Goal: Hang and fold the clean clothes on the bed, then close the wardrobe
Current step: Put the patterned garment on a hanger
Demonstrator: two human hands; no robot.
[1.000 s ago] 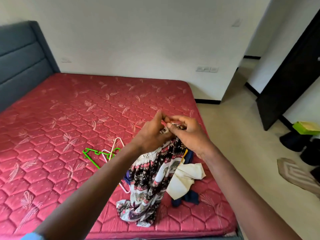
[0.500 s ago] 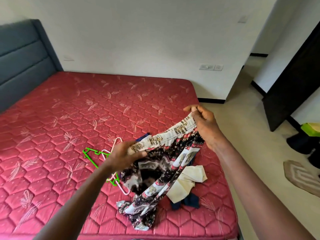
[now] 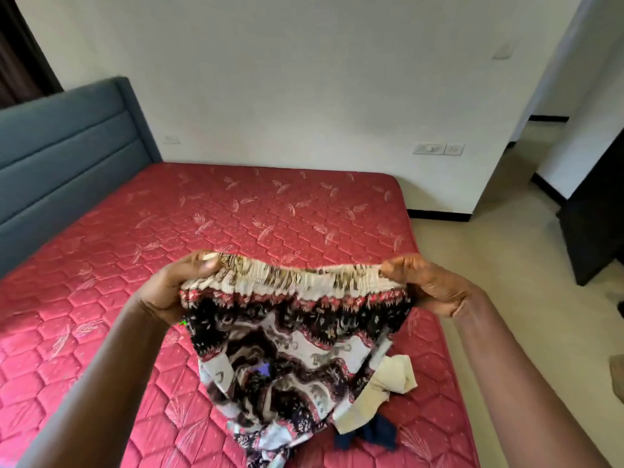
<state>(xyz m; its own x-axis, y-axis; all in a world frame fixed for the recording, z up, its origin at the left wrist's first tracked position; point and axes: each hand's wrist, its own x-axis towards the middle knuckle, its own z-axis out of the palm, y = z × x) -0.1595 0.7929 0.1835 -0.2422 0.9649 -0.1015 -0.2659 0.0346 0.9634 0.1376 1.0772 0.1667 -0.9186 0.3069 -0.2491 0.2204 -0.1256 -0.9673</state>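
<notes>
Patterned garment held up at centre frame.
Left hand and right hand pinch its waistband ends, fingers clamped, above the red mattress.

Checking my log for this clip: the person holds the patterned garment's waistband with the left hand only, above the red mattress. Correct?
No. The head view shows both: the left hand grips one end of the waistband, the right hand the other, holding the patterned garment above the red mattress.

hands apart | patterned garment's waistband now stretched level, raised higher
</notes>
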